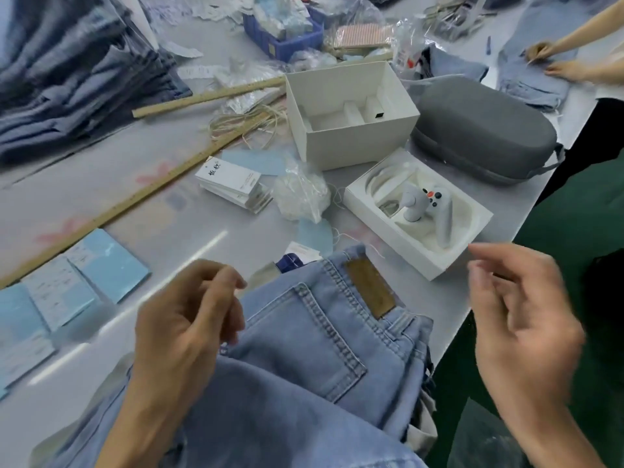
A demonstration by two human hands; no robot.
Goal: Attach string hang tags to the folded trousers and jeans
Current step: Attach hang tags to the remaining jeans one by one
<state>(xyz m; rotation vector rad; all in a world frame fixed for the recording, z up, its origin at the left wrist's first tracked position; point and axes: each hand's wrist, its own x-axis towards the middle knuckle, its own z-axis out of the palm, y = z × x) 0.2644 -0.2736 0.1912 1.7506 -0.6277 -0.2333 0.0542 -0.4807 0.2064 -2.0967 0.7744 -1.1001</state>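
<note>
Both hands, the left hand (189, 319) and right hand (520, 309), are held loosely curled and empty above the folded jeans (314, 349), so a hang tag (229, 179) is best fetched first, then its string looped.

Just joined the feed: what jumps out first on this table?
Nearest the camera lie light blue jeans, brown waist patch up, between the left hand and right hand, which hold nothing. Beyond them a white game controller sits in an open tray, beside an empty white box.
</note>
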